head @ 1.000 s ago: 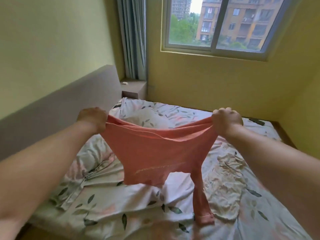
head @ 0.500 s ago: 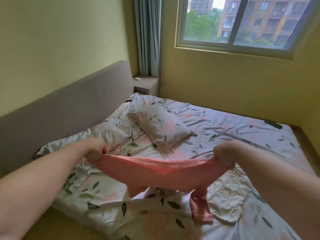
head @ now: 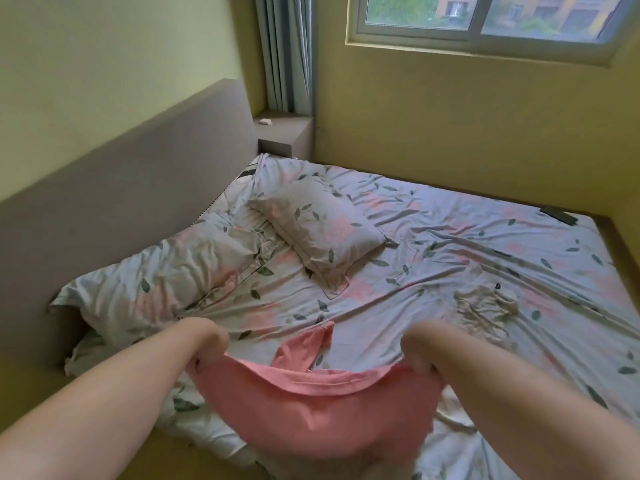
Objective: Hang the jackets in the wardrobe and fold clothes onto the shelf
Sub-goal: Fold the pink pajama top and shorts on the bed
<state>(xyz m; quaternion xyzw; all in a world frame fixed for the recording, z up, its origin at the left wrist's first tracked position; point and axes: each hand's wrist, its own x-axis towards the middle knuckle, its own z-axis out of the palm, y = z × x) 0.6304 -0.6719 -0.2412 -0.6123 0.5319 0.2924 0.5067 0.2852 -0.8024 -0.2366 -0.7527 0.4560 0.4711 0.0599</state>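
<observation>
A pink long-sleeved top hangs spread between my two hands, low over the near edge of the bed. My left hand grips its left corner with curled fingers. At the other corner, my right hand holds the cloth the same way. One pink sleeve lies forward on the sheet between my hands. A crumpled cream garment lies on the sheet beyond my right hand.
Two leaf-patterned pillows lie near the grey headboard on the left. A small bedside shelf stands in the corner under the curtain. A dark flat object lies at the bed's far right edge, by the yellow wall.
Both hands have lowered the pink top from chest height down to the bed's near edge. The view has tilted down and one sleeve now lies forward on the sheet.
</observation>
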